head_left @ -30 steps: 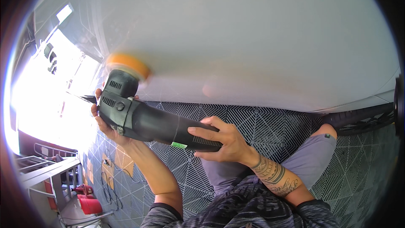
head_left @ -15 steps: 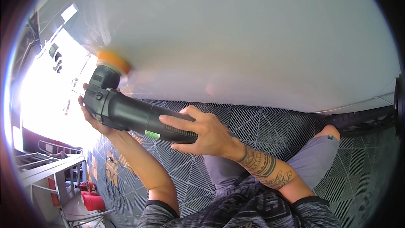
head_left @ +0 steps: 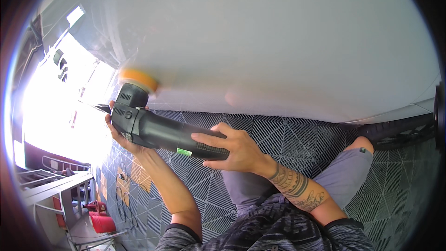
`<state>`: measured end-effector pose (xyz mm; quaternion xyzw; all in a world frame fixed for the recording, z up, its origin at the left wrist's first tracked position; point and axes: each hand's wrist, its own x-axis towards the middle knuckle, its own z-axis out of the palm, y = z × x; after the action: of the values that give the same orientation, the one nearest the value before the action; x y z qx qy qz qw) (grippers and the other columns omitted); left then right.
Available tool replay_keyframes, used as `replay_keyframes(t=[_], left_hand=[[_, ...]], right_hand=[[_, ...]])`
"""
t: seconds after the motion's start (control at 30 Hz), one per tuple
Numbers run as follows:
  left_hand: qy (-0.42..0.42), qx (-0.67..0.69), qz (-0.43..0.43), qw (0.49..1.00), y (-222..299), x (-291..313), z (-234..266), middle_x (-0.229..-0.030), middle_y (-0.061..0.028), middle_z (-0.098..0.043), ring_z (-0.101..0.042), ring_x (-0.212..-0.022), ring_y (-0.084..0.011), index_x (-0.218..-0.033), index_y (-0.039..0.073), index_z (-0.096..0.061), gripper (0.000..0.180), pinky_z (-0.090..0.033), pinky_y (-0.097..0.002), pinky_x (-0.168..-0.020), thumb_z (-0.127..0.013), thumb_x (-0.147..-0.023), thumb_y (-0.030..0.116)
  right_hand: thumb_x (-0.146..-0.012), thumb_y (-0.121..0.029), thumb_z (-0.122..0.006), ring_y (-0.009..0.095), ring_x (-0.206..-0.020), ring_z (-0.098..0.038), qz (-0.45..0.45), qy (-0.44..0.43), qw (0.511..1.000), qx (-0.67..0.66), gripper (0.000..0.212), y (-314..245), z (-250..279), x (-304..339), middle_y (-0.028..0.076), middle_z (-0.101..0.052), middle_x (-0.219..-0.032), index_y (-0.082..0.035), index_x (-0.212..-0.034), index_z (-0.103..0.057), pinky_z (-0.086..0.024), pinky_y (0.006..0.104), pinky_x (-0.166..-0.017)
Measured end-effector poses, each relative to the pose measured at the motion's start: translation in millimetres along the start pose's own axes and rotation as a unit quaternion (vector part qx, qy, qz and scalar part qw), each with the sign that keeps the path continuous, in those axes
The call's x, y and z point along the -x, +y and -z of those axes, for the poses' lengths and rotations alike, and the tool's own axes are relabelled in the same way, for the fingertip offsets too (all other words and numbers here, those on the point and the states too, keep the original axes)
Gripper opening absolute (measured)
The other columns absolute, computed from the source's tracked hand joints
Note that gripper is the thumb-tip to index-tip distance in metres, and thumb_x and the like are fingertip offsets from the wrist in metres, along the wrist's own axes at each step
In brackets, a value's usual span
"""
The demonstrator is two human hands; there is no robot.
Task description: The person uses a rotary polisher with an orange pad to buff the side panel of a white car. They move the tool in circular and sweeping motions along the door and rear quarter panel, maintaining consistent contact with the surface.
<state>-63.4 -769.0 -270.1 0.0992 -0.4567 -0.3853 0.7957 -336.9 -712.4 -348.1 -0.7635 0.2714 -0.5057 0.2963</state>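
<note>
A black car polisher (head_left: pixel 167 132) with an orange foam pad (head_left: pixel 139 79) is held between my two hands. Its pad, blurred by motion, lies against the lower part of a glossy light grey car panel (head_left: pixel 278 37). Beneath the tool's head, my left hand (head_left: pixel 124 137) is closed around it, with part of the fingers hidden behind the housing. Toward the rear end, my right hand (head_left: pixel 237 151) grips the polisher's body, its fingers over the vented side.
A black tyre (head_left: pixel 402 132) is at the far right. Grey ribbed floor tiles (head_left: pixel 278 132) lie below the panel. At the lower left are a metal frame (head_left: pixel 60 188), a red bucket (head_left: pixel 103 223) and a dark cable (head_left: pixel 121 204) on the floor. Bright light enters at left.
The polisher has moved to the right and slightly down along the panel, with both hands still on it. My body and legs have stayed nearly in place.
</note>
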Motion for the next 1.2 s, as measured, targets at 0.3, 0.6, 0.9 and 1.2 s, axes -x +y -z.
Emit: replay_keyframes(t=[0.3, 0.6, 0.9, 1.2], left_hand=[[-0.006, -0.021, -0.001, 1.000, -9.2, 16.4, -38.6, -0.138, -0.0100, -0.049, -0.055, -0.120, -0.0363, -0.116, 0.022, -0.060, 0.023, -0.061, -0.0612, -0.075, -0.050, -0.098, 0.033], [-0.011, -0.009, 0.009, 1.000, -18.6, 29.2, -63.2, -0.140, -0.0168, -0.044, -0.049, -0.126, -0.0384, -0.118, 0.019, -0.059, 0.025, -0.061, -0.0622, -0.075, -0.049, -0.098, 0.031], [-0.017, -0.030, 0.013, 0.999, -27.0, 43.3, -84.7, -0.141, -0.0203, -0.040, -0.047, -0.127, -0.0411, -0.117, 0.016, -0.058, 0.025, -0.062, -0.0607, -0.074, -0.053, -0.096, 0.029], [-0.079, -0.004, 0.037, 0.996, -25.5, 54.5, -114.5, -0.140, -0.0237, -0.037, -0.043, -0.129, -0.0449, -0.112, 0.011, -0.061, 0.024, -0.059, -0.0651, -0.077, -0.049, -0.098, 0.025]], right_hand=[[-0.065, -0.028, -0.085, 0.019, -0.065, -0.064, 0.035, 0.050, 0.998, -0.020, 0.068, 5.4, 19.3, 21.0, 0.012, -0.060, -0.097, -0.023, -0.130, -0.063, -0.056, 0.0299, -0.059], [-0.065, -0.026, -0.084, 0.019, -0.070, -0.063, 0.043, 0.080, 0.995, -0.035, 0.069, 6.1, 38.3, 40.4, 0.007, -0.059, -0.096, -0.021, -0.130, -0.062, -0.056, 0.0296, -0.062], [-0.065, -0.023, -0.084, 0.017, -0.072, -0.066, 0.036, 0.089, 0.994, -0.049, 0.069, 10.5, 52.2, 61.1, 0.008, -0.060, -0.100, -0.021, -0.130, -0.063, -0.056, 0.0273, -0.063], [-0.062, -0.021, -0.086, 0.020, -0.086, -0.066, 0.030, 0.102, 0.991, -0.084, 0.070, 10.9, 64.3, 75.6, 0.009, -0.062, -0.103, -0.014, -0.128, -0.064, -0.056, 0.0290, -0.074]])
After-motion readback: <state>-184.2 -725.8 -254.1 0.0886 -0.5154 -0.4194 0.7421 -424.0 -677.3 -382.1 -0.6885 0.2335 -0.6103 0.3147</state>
